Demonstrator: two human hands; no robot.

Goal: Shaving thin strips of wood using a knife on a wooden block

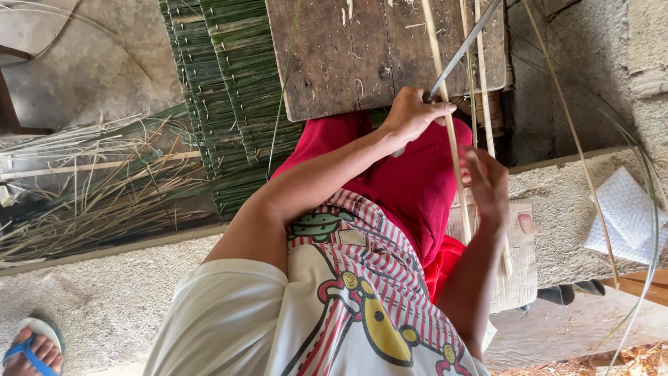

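Running nearly vertically through the upper right of the frame, the pale thin bamboo strip (452, 139) passes between both hands, its long axis pointing away toward the worn brown wooden board (334, 56). The left hand (412, 113) is clamped on a slim grey metal blade (463, 49) against it; the right hand (487, 184), blurred and loosely curled, sits just beside the strip lower down.

One head-worn view – looking steeply down, close over the lap and wooden board (390, 63)

knife blade (465, 43) tip cut off at top edge, right hand (487, 182) blurred
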